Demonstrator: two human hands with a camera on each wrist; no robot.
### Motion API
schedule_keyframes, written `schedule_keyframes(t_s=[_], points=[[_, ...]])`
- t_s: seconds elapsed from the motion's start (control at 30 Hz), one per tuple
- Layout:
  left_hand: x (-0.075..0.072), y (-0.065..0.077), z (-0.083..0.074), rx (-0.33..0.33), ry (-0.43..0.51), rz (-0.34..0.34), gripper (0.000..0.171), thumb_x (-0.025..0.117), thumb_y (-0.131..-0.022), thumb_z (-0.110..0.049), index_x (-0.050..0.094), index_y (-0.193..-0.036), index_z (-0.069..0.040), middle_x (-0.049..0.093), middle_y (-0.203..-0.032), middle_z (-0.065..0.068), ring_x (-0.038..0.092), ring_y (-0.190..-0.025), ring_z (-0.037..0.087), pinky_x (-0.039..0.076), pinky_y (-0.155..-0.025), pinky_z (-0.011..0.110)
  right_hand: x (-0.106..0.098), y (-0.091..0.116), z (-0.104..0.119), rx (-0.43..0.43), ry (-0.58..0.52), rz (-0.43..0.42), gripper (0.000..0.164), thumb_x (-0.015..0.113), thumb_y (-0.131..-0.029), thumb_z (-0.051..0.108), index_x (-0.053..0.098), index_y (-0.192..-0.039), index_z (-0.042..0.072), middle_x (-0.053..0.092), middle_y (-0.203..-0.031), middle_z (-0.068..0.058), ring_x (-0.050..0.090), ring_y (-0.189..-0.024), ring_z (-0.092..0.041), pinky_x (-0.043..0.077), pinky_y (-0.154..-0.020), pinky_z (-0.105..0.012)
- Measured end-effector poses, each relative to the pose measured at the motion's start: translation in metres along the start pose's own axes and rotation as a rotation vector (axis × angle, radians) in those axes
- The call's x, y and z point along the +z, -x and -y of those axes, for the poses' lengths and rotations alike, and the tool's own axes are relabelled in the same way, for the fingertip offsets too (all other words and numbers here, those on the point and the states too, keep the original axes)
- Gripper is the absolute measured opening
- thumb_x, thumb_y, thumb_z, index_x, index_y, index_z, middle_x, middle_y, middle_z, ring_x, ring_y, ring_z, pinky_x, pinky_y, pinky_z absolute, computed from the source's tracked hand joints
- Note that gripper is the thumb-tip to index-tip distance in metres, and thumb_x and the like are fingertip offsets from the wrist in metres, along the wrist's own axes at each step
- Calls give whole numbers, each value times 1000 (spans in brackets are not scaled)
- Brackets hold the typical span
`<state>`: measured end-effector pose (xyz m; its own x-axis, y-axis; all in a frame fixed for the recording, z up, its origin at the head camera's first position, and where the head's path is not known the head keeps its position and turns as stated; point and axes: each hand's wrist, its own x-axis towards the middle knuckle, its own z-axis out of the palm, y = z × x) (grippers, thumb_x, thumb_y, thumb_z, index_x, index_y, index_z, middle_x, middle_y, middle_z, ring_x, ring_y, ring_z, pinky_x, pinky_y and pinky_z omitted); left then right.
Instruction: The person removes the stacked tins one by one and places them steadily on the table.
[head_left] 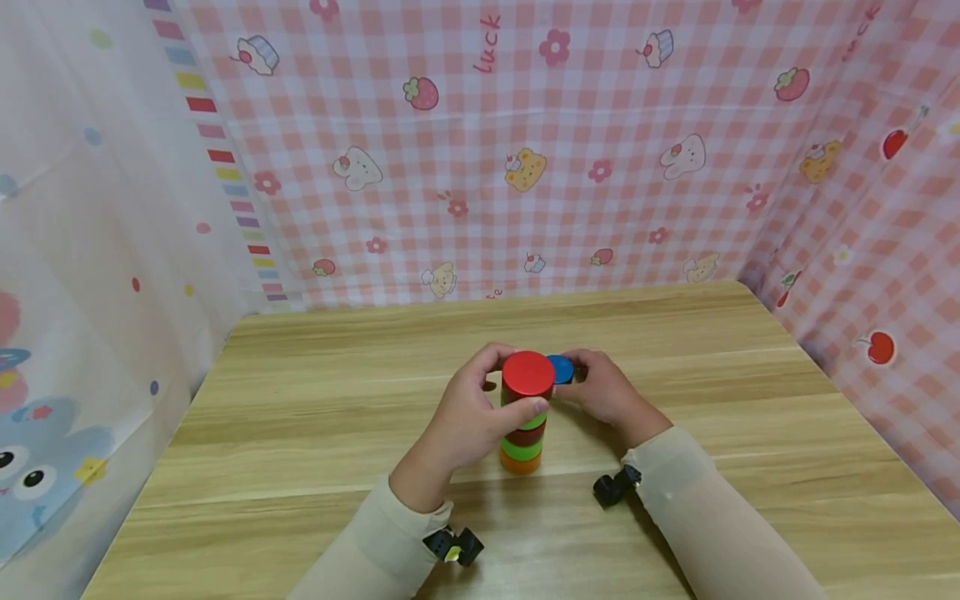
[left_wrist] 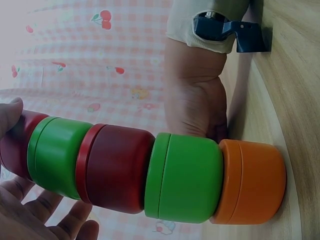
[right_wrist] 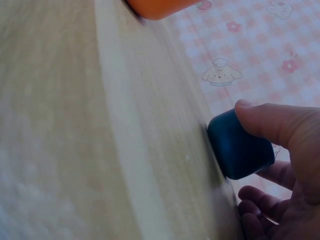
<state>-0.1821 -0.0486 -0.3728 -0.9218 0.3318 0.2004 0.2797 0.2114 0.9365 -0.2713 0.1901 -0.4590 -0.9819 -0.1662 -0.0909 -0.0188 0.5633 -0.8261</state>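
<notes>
A single upright column of small round lidded jars stands on the table: an orange jar (left_wrist: 252, 182) at the bottom, then a green jar (left_wrist: 185, 177), a dark red jar (left_wrist: 117, 167), another green jar (left_wrist: 60, 155) and a red-lidded jar (head_left: 528, 373) on top. My left hand (head_left: 472, 412) grips the upper part of the column, thumb on the near side, fingers around the far side. Behind and to the right of it, my right hand (head_left: 603, 390) pinches a blue jar (right_wrist: 239, 145) between thumb and fingers, at or just above the tabletop; I cannot tell whether it touches.
The wooden table (head_left: 300, 433) extends around both hands. A pink checked cloth (head_left: 480, 167) hangs along its back edge and right side, and a white patterned curtain (head_left: 112, 208) hangs on the left. Small black cameras (head_left: 617, 486) are strapped to both sleeves.
</notes>
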Motion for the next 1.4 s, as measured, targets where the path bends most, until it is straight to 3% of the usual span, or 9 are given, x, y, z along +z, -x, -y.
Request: schedule_keyframes(t_s=[0.27, 0.83, 1.03, 1.4], points=[[0, 0, 1, -6, 6, -5, 46, 85, -90, -27, 63, -129, -19, 66, -126, -4, 57, -122, 18, 41, -105, 50, 0, 1, 2, 74, -13, 18, 84, 85, -89, 41, 46, -156, 8, 47, -156, -22, 48, -136, -40, 46, -114, -56], [0, -1, 4, 10, 16, -8, 49, 86, -89, -27, 64, -133, -23, 67, -130, -6, 56, -125, 16, 39, -108, 60, -3, 2, 8, 68, -35, -34, 72, 65, -103, 45, 39, -160, 10, 42, -160, -23, 46, -143, -42, 44, -115, -59], [0, -1, 3, 14, 8, 7, 59, 87, -88, -28, 61, -140, -21, 65, -133, -5, 56, -127, 17, 39, -110, 64, -5, 4, 11, 56, -94, -67, 77, 61, -103, 56, 39, -160, 10, 40, -161, -21, 44, -146, -43, 41, -117, -60], [-1, -1, 2, -50, -34, 45, 70, 90, -84, -34, 56, -145, -24, 63, -134, -8, 54, -132, 17, 36, -117, 61, -11, 10, 24, 59, -146, -115, 73, 59, -102, 61, 45, -156, 14, 42, -160, -14, 41, -148, -38, 40, -119, -58]])
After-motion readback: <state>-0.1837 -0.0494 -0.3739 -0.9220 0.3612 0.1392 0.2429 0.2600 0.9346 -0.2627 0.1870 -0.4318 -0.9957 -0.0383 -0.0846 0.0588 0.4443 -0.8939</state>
